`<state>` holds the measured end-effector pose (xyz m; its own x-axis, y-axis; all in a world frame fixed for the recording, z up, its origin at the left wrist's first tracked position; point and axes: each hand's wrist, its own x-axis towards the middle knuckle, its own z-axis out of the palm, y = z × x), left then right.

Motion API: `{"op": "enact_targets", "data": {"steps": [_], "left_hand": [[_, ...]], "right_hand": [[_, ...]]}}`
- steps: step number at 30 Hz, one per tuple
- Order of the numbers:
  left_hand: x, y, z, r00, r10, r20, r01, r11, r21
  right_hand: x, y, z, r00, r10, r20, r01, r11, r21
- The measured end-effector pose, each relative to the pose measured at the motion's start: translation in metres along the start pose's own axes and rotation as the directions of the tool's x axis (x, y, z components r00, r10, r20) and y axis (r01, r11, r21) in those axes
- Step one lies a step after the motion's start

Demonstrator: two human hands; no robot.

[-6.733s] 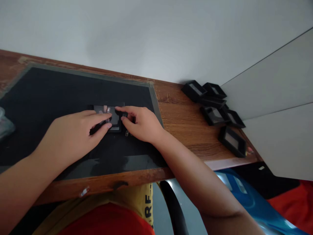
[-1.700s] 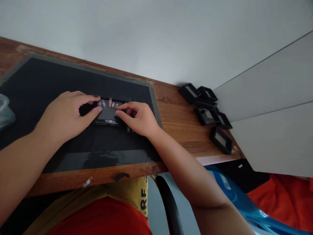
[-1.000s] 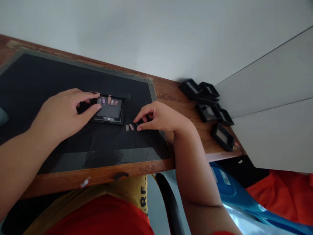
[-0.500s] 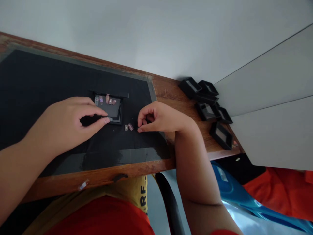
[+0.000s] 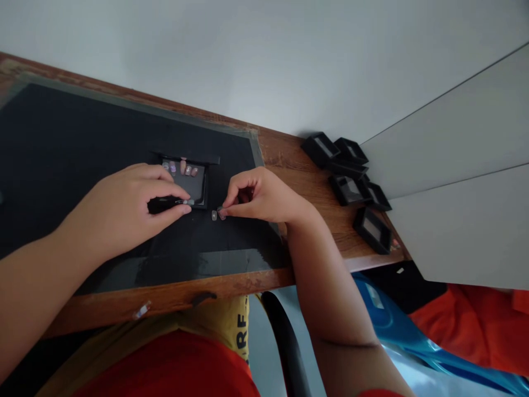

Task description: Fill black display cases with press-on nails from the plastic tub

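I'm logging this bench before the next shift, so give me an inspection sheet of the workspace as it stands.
Surface: wooden table with a black mat taped down.
Job's things: small black tray holding a row of press-on nails; two loose nails on the mat beside it.
Clutter: pile of empty black trays at the table's right end.
Hands: left hand holds the tray's near edge; right hand pinches at the loose nails.
Cables: nothing seen.
Surroundings: pale wall, blue plastic chair, red cloth.
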<state>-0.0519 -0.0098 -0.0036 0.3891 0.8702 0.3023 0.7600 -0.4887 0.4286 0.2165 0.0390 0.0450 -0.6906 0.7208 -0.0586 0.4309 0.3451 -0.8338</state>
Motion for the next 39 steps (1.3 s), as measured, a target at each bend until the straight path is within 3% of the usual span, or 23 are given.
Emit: {"op": "enact_targets", "data": {"steps": [5,10,19,30,35,39], "left_hand": [[0.001,0.000,-0.001,1.000,-0.003,0.018,0.003,0.999,-0.043],[0.002,0.003,0.001,1.000,-0.026,0.006,0.026,0.997,-0.075],[0.012,0.019,0.002,0.986,-0.165,0.007,0.165,0.986,0.023],[0.011,0.010,-0.007,0.941,-0.336,-0.040,0.338,0.940,0.045],[0.012,0.010,-0.010,0.920,-0.392,-0.030,0.393,0.919,0.041],[0.012,0.012,-0.015,0.903,-0.431,-0.004,0.431,0.902,0.020]], "right_hand": [[0.004,0.004,0.011,0.994,-0.052,-0.096,0.057,0.997,0.051],[0.010,0.011,0.020,0.970,-0.151,-0.190,0.147,0.988,-0.035],[0.015,0.013,0.022,0.961,-0.224,-0.162,0.208,0.972,-0.111],[0.015,0.011,0.026,0.975,-0.146,-0.169,0.126,0.984,-0.125],[0.018,0.011,0.029,0.967,-0.207,-0.151,0.188,0.973,-0.133],[0.021,0.009,0.034,0.970,-0.181,-0.165,0.146,0.968,-0.202]]}}
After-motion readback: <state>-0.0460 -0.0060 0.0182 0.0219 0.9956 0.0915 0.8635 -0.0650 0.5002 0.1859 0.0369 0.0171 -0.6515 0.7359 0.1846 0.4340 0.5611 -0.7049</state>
